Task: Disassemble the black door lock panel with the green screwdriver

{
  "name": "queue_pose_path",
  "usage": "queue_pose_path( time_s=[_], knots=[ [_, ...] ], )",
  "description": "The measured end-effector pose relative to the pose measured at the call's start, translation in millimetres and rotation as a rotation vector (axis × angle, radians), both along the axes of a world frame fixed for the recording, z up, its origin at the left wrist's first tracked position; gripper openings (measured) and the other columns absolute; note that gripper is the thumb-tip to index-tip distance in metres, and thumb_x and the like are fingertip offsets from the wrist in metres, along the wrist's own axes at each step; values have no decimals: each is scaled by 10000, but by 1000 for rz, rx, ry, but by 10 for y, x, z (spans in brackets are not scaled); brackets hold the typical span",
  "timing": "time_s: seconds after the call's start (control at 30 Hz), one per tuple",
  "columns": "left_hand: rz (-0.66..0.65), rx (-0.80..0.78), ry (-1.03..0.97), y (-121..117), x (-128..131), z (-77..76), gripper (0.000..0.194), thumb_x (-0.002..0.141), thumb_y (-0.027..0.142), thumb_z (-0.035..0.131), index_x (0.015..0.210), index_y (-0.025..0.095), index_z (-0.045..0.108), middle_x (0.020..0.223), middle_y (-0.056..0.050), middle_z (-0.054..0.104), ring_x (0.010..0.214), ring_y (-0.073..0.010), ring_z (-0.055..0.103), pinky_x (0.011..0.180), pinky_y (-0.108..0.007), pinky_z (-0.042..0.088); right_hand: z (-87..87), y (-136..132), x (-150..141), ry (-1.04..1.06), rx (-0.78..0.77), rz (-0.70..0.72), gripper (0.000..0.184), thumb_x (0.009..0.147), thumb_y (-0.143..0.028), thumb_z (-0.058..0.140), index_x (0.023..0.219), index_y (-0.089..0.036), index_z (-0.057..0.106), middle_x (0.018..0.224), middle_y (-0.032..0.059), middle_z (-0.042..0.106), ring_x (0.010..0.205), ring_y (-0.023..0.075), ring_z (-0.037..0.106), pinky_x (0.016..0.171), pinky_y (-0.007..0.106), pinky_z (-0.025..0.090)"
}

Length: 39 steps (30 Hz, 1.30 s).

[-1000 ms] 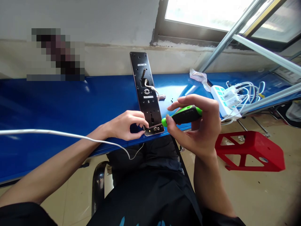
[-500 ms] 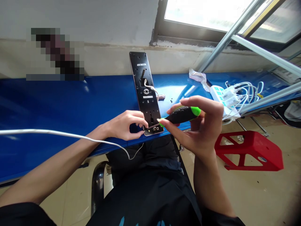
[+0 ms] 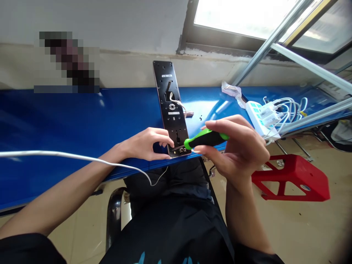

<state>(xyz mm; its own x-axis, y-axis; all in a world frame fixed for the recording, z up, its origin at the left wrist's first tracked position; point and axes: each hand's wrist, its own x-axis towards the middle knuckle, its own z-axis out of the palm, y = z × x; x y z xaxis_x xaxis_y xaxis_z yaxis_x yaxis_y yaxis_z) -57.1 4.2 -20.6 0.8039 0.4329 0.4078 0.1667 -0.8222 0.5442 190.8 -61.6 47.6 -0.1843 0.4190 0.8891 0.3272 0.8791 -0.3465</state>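
Gripping screwdriver (image 3: 206, 139), right hand (image 3: 238, 148) curled, left hand (image 3: 150, 144) half-curled, touching panel (image 3: 176, 123)

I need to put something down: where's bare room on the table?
Widest: left of the black panel, beyond the white cable. Smaller: between the tiny dark bits and the power strip. Crowded: the panel's near end, with the left hand and screwdriver there, and the strip's cables.

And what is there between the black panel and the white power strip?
In the head view, a metallic cylinder, then small black pieces; the right hand hides part of that stretch.
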Motion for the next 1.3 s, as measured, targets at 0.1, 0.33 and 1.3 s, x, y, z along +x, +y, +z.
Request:
queue_pose_path(
  time_s=[0.1, 0.33, 1.3],
  knots=[
    [14, 9, 7, 5, -3, -13, 288, 877, 364, 803, 1085, 172, 753, 871, -36, 679, 740, -136, 635, 656, -255, 532, 46, -28, 9, -35, -63, -44, 359, 979, -335, 677, 1333, -295, 720, 1162, 52, 774, 986, 254, 744, 843, 469, 670],
    [16, 37, 2, 22, -5, -51, 326, 881, 407, 795, 1113, 183, 749, 863, -36, 679, 731, -144, 635, 659, -266, 525, 52, -37, 5, 46, -100, 48, 369, 886, -223, 775, 1246, -306, 773, 1074, 24, 801, 898, 256, 763, 785, 472, 669],
    [58, 57, 25, 12, 5, -37, 364, 862, 427, 814, 1116, 171, 759, 832, -14, 666, 700, -132, 616, 645, -264, 493, 86, 21, -13, -3, -167, 58, 326, 1046, -299, 564, 1331, -298, 723, 1211, 67, 728, 1069, 240, 713, 919, 483, 635]
  ],
)
